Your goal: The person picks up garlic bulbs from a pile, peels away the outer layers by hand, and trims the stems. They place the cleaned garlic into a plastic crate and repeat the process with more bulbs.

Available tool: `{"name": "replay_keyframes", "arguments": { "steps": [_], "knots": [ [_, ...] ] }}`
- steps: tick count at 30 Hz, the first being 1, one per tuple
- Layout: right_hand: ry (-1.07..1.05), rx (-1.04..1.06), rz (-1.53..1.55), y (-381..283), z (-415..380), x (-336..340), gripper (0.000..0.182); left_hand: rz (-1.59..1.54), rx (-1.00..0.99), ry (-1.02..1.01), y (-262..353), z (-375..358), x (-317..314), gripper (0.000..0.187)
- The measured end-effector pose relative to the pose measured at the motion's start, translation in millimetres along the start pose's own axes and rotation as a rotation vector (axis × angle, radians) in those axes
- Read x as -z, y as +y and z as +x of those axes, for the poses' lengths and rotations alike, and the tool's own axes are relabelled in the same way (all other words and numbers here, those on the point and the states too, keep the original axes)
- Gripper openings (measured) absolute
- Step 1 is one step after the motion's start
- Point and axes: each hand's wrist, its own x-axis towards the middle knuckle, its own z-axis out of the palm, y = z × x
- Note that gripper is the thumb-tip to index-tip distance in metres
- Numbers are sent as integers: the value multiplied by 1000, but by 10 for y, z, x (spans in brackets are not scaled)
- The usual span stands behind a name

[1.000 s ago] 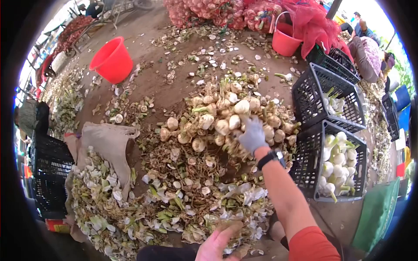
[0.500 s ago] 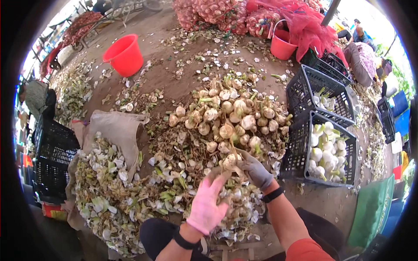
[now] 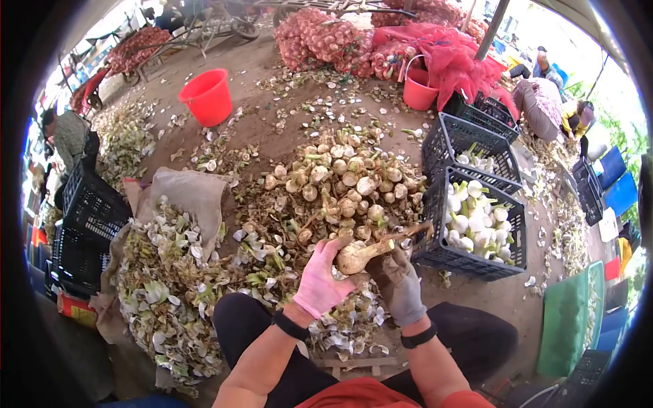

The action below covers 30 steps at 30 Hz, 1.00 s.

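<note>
Left grip (image 3: 322,280) holds garlic (image 3: 352,259), right grip (image 3: 400,284) apparently touching stalk (image 3: 378,248)

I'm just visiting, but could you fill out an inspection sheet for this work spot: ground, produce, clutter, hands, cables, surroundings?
Surface: brown ground, strewn with peelings.
Job's things: garlic bulb with its stalk, held; loose bulb pile ahead; pale bulbs in a black crate at right.
Clutter: large heap of peelings at left, beside a cloth; red bucket farther off.
Hands: pink-gloved left hand grips the bulb; grey-gloved right hand is at the stalk, its exact grip unclear.
Cables: thin pale line at lower right, unclear whether a cable.
Surroundings: red net bags behind; other people nearby.
</note>
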Motion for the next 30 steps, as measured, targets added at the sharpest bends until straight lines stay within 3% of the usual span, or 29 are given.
{"name": "replay_keyframes", "arguments": {
  "steps": [3, 6, 10, 16, 19, 21, 22, 23, 25, 27, 29, 30],
  "knots": [
    [-1, 90, -40, 87, -60, -149, 38, 99, -89, 61, 31, -60, -108, 68],
    [212, 205, -261, 95, -48, -310, 37, 229, -178, 155, 75, -129, -164, 71],
    [181, 210, -392, 149, -9, -319, 37, 218, -114, 142, 85, -119, -33, 71],
    [-28, 78, -508, -28, -78, -294, 34, 110, -1, 66, 77, -114, 102, 70],
    [-32, 157, -591, 42, -117, -199, 32, 124, -15, -10, 19, -113, 124, 70],
    [4, 164, -565, 44, -168, -174, 32, -80, 57, -106, -60, -98, 113, 70],
    [36, 168, -541, 41, -186, -161, 33, -396, 162, -202, -20, -116, 122, 59],
    [41, 170, -539, 48, -194, -130, 33, -395, 161, -208, -8, -105, 136, 59],
    [112, 225, -663, 43, -216, -64, 35, -767, 457, -400, -11, -88, 184, 50],
    [73, 218, -659, -26, -237, -35, 28, -880, 374, -442, -126, -107, 129, 59],
    [29, -70, -243, -68, -263, -11, 24, -1323, 780, -519, -100, -85, 109, 69],
    [24, -117, -139, -86, -286, -6, 20, -1383, 741, -641, -221, -79, 139, 58]
  ]
}}
